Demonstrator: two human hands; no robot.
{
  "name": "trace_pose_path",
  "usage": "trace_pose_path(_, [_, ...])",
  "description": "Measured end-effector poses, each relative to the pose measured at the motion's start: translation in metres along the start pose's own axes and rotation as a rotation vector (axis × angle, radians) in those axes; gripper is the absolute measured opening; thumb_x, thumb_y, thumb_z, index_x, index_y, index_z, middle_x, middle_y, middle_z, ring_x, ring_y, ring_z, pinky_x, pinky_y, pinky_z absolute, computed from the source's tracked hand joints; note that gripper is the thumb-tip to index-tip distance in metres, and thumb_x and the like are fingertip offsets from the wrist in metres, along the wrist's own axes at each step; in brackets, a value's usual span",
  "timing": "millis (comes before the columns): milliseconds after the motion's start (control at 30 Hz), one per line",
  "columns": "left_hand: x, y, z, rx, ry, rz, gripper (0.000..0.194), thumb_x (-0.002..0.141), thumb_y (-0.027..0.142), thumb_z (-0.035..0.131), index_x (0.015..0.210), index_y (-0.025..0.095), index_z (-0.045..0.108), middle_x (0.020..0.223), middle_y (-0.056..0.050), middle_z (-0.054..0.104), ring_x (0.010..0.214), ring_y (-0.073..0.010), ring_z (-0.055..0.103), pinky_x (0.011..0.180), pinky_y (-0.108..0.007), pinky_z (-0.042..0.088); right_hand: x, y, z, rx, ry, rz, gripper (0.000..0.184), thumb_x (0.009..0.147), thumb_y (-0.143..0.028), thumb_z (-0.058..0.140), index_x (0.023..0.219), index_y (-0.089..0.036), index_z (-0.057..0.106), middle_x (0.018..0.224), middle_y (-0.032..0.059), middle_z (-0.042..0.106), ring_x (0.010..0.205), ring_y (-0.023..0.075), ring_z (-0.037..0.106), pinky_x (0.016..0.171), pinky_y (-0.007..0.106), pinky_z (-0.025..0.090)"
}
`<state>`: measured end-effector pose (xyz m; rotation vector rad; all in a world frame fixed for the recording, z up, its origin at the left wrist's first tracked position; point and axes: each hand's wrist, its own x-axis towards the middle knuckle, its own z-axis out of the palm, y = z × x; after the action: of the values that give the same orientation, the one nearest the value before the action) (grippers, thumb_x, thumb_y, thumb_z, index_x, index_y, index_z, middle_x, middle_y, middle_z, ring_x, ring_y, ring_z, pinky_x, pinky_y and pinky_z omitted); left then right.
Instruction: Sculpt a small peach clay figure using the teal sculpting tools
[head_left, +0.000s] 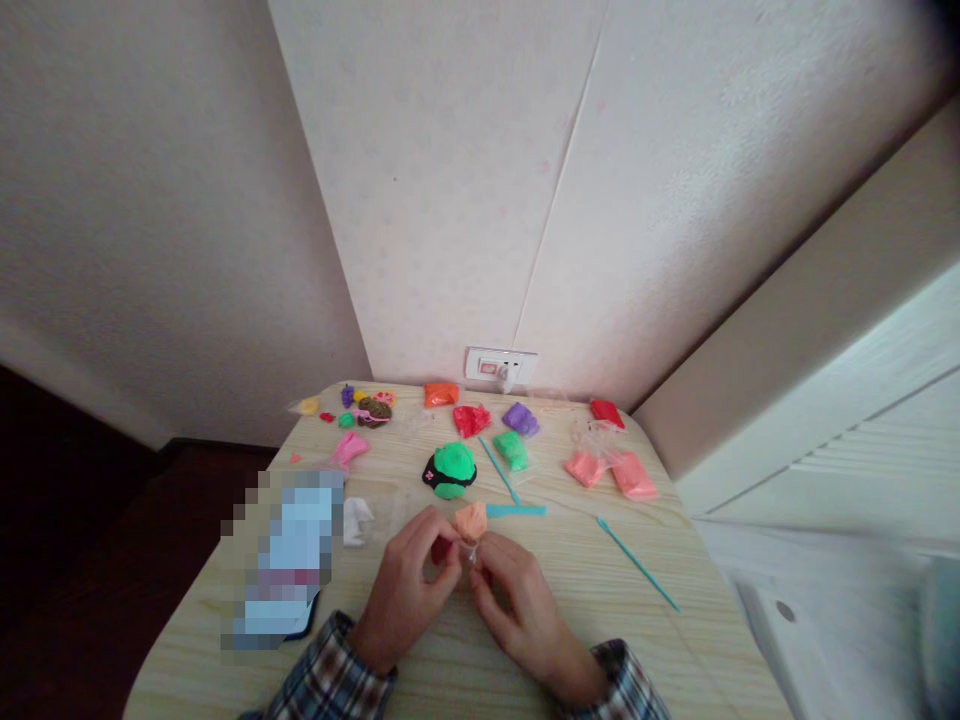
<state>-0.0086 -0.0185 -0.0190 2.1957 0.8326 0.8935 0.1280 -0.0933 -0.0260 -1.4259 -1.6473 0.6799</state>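
Note:
Near the front middle of the table, my left hand (415, 580) and my right hand (520, 597) meet at a small clear plastic bag with peach-coloured modelling clay (470, 521) in it. The fingers of both hands pinch the gathered, clear end of the bag, on the side towards me. Just beyond lies a green clay figure with a black brim-like part (454, 461). A flat blue plastic tool (517, 510) rests right behind the peach bag, and a thin blue stick tool (500, 471) touches or nearly touches it.
Bags of orange (441, 395), red (471, 420), purple (520, 419), green (511, 451) and coral clay (634, 474) lie along the back and right. Another blue stick (638, 564) is at right. At left are a pixelated phone (296, 560), white clay (356, 522) and pink clay (351, 449).

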Motion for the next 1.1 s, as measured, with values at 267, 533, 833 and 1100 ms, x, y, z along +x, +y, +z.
trace_pose_path(267, [0.001, 0.005, -0.009, -0.26, -0.035, 0.115, 0.017, 0.076, 0.008, 0.049, 0.089, 0.018, 0.053, 0.091, -0.006, 0.057, 0.091, -0.02, 0.055, 0.081, -0.033, 0.046, -0.001, -0.005, -0.003, 0.132, 0.019, 0.047, 0.022, 0.08, -0.021, 0.044, 0.06, -0.021, 0.034, 0.059, -0.0019, 0.045, 0.061, 0.0128, 0.044, 0.058, 0.025, 0.032])
trace_pose_path(533, [-0.005, -0.001, -0.004, -0.444, -0.379, 0.098, 0.066, 0.076, 0.039, 0.069, 0.133, 0.024, 0.038, 0.128, -0.009, 0.052, 0.117, -0.0256, 0.051, 0.101, -0.036, 0.038, 0.0, -0.003, -0.012, 0.403, 0.162, 0.218, 0.036, 0.084, -0.039, 0.046, 0.055, -0.021, 0.036, 0.053, -0.0042, 0.036, 0.052, 0.0106, 0.035, 0.051, 0.023, 0.029])
trace_pose_path(833, [0.003, 0.001, -0.006, -0.344, -0.167, -0.046, 0.02, 0.083, 0.032, 0.063, 0.097, 0.017, 0.063, 0.09, -0.005, 0.065, 0.086, -0.0195, 0.061, 0.075, -0.027, 0.045, 0.002, 0.005, -0.016, 0.336, 0.227, 0.287, 0.036, 0.083, -0.041, 0.048, 0.056, -0.021, 0.036, 0.055, -0.0042, 0.032, 0.055, 0.0106, 0.032, 0.052, 0.025, 0.023])
trace_pose_path(1100, [0.005, -0.004, -0.01, -0.427, -0.097, -0.143, 0.022, 0.079, 0.038, 0.066, 0.086, 0.017, 0.066, 0.084, -0.004, 0.066, 0.081, -0.0188, 0.06, 0.072, -0.025, 0.044, 0.005, 0.006, -0.018, 0.322, 0.196, 0.279, 0.037, 0.086, -0.041, 0.046, 0.056, -0.02, 0.04, 0.052, -0.0047, 0.037, 0.054, 0.011, 0.038, 0.053, 0.024, 0.029])
